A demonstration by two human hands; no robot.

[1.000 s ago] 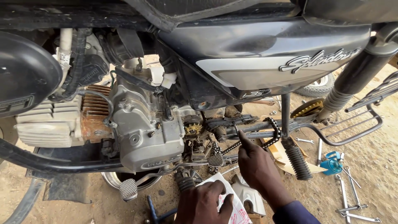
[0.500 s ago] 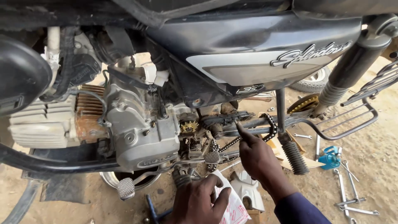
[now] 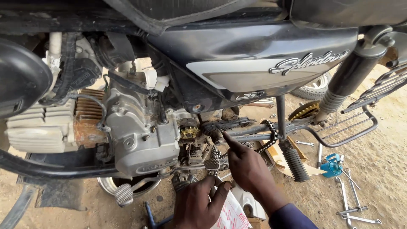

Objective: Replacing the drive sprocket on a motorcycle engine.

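At the lower middle of the frame two hands work under one motorcycle engine point(image 3: 140, 140): the left hand point(image 3: 199, 205) has its fingers curled around a white packet point(image 3: 231, 214), the right hand point(image 3: 248, 167) points one finger at the chain point(image 3: 269, 135), other fingers loosely bent, gripping nothing. Several wrenches point(image 3: 352, 199) lie lower right.

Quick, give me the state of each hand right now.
Left hand: fingers curled, pinching the white and red packet below the engine.
Right hand: holds nothing, forefinger stretched out toward the drive chain.
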